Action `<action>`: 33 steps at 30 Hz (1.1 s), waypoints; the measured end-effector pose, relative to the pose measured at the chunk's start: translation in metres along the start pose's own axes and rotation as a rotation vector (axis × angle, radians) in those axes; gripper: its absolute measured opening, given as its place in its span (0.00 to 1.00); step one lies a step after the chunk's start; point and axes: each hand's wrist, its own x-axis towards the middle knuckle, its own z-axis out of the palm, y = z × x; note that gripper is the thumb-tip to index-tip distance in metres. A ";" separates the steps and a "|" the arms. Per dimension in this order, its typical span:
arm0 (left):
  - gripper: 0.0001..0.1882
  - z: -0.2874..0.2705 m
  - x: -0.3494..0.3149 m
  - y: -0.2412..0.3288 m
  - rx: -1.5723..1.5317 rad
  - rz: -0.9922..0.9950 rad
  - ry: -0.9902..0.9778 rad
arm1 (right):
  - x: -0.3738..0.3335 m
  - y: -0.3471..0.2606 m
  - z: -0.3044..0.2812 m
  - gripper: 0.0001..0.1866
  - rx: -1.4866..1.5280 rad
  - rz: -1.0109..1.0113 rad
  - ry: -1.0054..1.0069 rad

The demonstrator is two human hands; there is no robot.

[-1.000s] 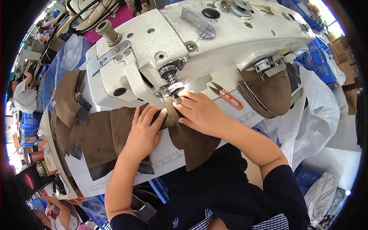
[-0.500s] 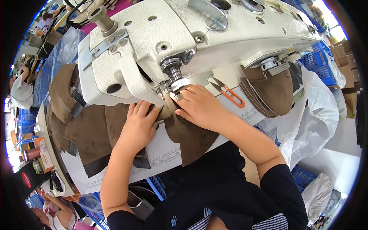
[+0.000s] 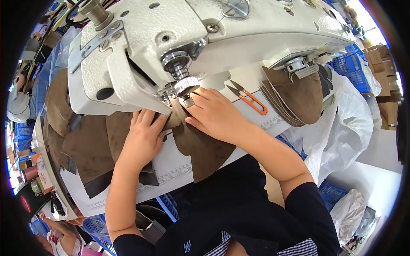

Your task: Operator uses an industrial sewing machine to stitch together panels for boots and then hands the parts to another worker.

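Observation:
A white sewing machine stands over brown leather-like pieces on its white bed. By the needle area, my left hand lies on the brown piece, fingers stretched out over it. My right hand is closed on the brown piece just right of the presser foot, its thumb against the surface and some fingertips hidden behind the machine's round knob. This piece hangs toward me over the bed's ruler markings. The needle tip and the seam are hard to make out.
Orange-handled thread snips lie right of my right hand. Beyond them is a stack of rounded brown pieces. More joined brown pieces spread out at left. Clear plastic sheeting and blue crates stand at right.
The whole view has shifted, so the machine and hands sit slightly further left in the picture. Both hands keep their places on the brown piece by the needle area.

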 end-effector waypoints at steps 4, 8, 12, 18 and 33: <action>0.28 0.002 0.000 -0.002 0.015 0.022 0.015 | 0.000 -0.001 -0.002 0.22 -0.030 0.034 -0.067; 0.27 -0.001 0.002 -0.001 0.033 0.028 0.025 | -0.002 0.000 -0.002 0.22 -0.022 0.025 -0.035; 0.26 -0.003 0.001 -0.002 0.010 0.080 0.064 | -0.004 0.002 -0.007 0.22 0.033 0.013 -0.075; 0.26 -0.001 0.003 -0.001 -0.008 0.093 0.107 | -0.004 0.003 -0.007 0.22 0.065 -0.017 -0.055; 0.24 -0.001 0.003 -0.002 0.059 0.134 0.099 | -0.006 -0.001 -0.003 0.23 0.020 0.014 -0.067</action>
